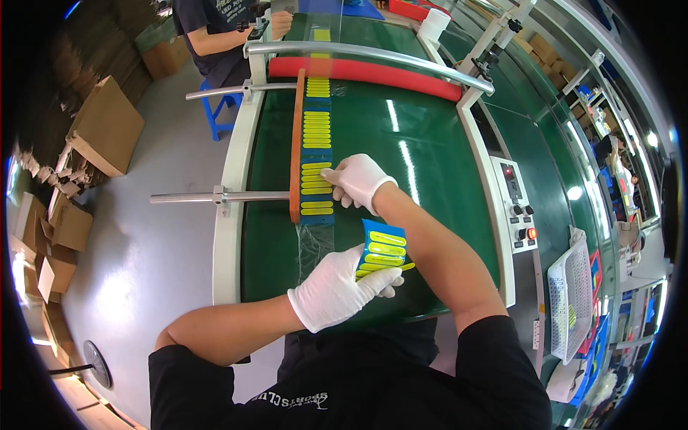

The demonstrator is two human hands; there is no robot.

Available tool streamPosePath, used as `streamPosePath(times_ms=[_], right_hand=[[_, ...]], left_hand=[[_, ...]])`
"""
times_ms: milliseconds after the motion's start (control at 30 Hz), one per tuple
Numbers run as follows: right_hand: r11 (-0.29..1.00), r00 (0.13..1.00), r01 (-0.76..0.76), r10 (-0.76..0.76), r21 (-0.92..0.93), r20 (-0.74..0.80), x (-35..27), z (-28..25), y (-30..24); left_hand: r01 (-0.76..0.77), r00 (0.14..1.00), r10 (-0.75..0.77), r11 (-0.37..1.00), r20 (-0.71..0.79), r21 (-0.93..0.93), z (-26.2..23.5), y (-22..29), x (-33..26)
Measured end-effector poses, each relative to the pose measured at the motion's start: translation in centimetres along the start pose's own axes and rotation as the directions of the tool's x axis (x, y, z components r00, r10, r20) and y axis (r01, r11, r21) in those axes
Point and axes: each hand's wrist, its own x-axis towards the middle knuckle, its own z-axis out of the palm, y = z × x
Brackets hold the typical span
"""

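My left hand [333, 288], in a white glove, grips a blue card with bright yellow strips [385, 247] above the near end of the green belt. One strip sticks out past its lower right corner. My right hand [360, 182], also gloved, has its fingers drawn together, with a fingertip on the right edge of a row of similar blue cards with yellow strips [317, 132]. Whatever lies under its curled fingers is hidden. The row runs lengthwise on the belt against an orange guide bar [296, 147]. Clear film [315, 247] trails from its near end.
A red roller [373, 77] and a metal bar [373, 59] cross the green belt [430, 172]. At right are a control panel [514, 204] and a white basket [571, 301]. Another person [218, 43] sits at far left. Cardboard boxes [106, 129] stand on the left floor.
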Motion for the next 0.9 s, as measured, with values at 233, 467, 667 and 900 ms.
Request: streamPosePath(times_ms=[233, 467, 667, 900], right_hand=[[0.964, 0.997, 0.052, -0.067, -0.259, -0.046, 0.4, 0.0, -1.0], [0.929, 0.947, 0.230, -0.145, 0.290, -0.288, -3.3, -3.2, 2.2], [0.929, 0.973, 0.218, -0.184, 0.299, -0.140, -12.8, -5.3, 0.2], [0.961, 0.979, 0.204, -0.203, 0.185, -0.027, -13.6, -4.9, 0.9]], left_hand=[[-0.021, 1.000, 0.021, 1.000, -0.019, -0.010, -0.2, -0.9, 0.2], [-0.100, 0.968, 0.030, 0.958, -0.250, -0.271, -0.5, 0.9, 0.7], [-0.096, 0.942, -0.013, 0.948, -0.335, -0.304, -1.5, 2.4, 0.7], [-0.107, 0.955, 0.019, 0.953, -0.298, -0.283, -1.3, 1.7, 1.2]])
